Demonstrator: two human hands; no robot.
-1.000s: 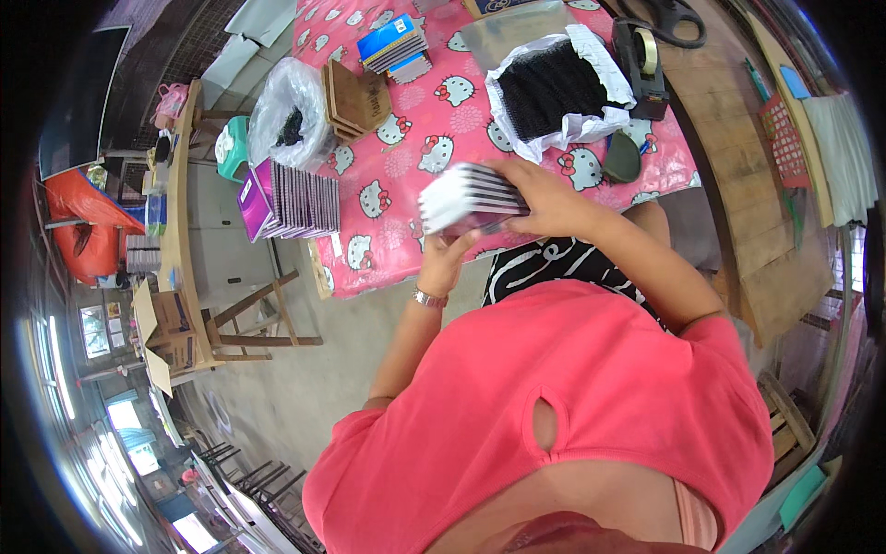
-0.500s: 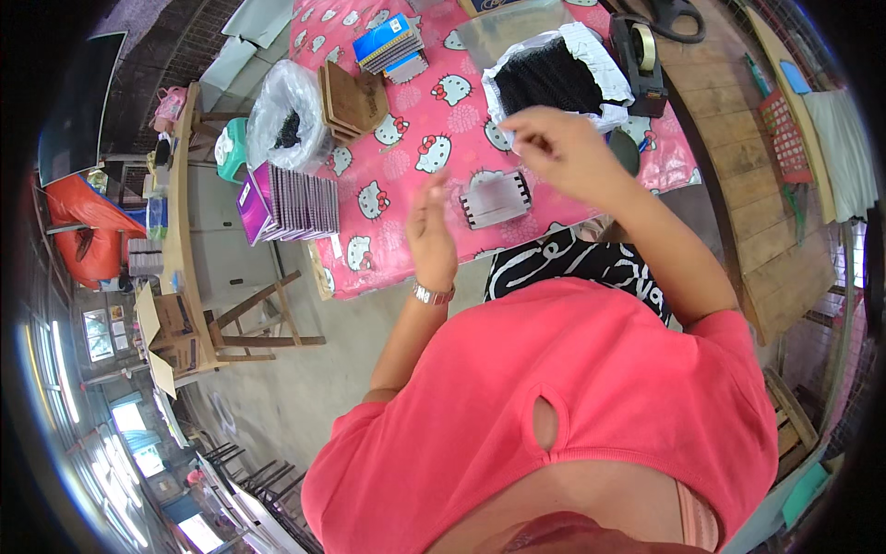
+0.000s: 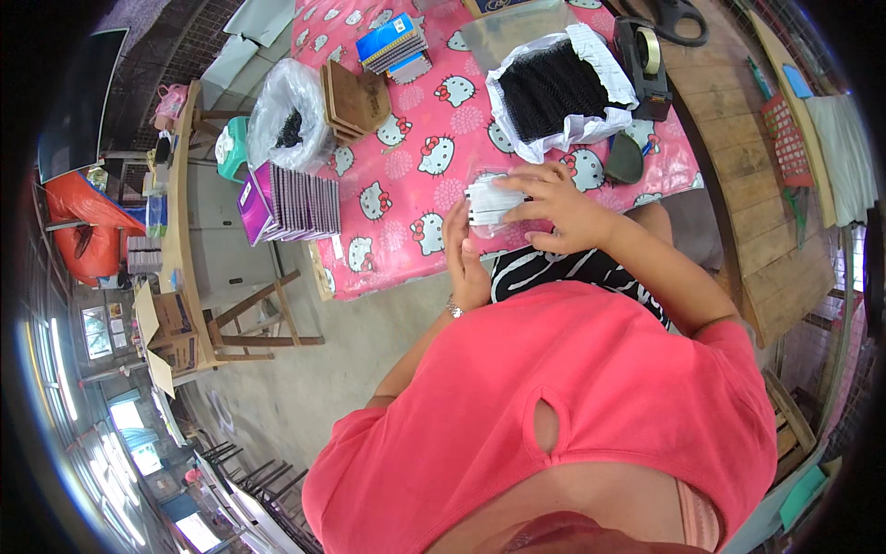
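Note:
Near the front edge of the pink table lies a small stack of white strips (image 3: 489, 203) with dark notched ends, clear plastic showing around it. My left hand (image 3: 464, 257) presses its fingers along the stack's left side, thumb near the lower edge. From the right, my right hand (image 3: 563, 210) curves over the stack with fingertips on top, so the two hands hold it between them. Beyond my right hand sits a white-paper-lined tray of black crinkled strands (image 3: 554, 88). My right fingers cover part of the stack.
On the left stand purple boxes (image 3: 293, 203), a clear plastic bag (image 3: 288, 111) and brown wooden boards (image 3: 355, 97). Blue boxes (image 3: 392, 46) lie farther back. A tape dispenser (image 3: 649, 78) and a dark green oval object (image 3: 625, 159) are on the right, with scissors (image 3: 678, 20) beyond.
My right hand has come down from the paper-lined tray onto the white stack. My left hand has moved right and nearer, against the stack's left side.

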